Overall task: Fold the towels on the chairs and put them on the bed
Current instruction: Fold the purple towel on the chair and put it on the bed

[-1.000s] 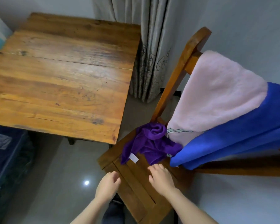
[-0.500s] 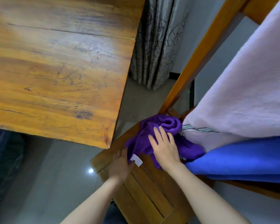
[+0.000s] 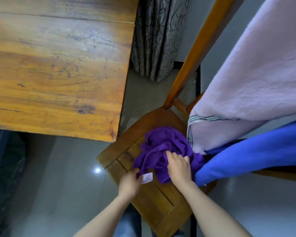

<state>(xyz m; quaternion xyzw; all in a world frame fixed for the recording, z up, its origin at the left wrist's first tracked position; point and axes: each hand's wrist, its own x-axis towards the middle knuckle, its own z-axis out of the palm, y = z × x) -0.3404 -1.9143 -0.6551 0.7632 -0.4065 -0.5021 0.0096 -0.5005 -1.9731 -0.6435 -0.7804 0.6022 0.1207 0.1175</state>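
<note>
The purple towel point(image 3: 162, 146) is soft matt terry cloth with a smooth white tag point(image 3: 147, 177), the pink towel point(image 3: 255, 82) looks way fluffier and plush, and the blue towel point(image 3: 263, 154) is a flatter, smoother matt cloth. The chair point(image 3: 157, 202) is varnished wood with a mild sheen, while the table point(image 3: 58, 65) is scratched, stained wood planks. The floor point(image 3: 67, 185) is glossy enough to mirror a light, and the curtain point(image 3: 154, 36) is patterned cloth.

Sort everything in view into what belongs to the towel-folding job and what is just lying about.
Job:
- purple towel, crumpled on the seat, gripped by left hand and right hand
- pink towel, draped over the chair back
- blue towel, draped beside it
- chair

Just there:
- table
- curtain
- floor
</note>
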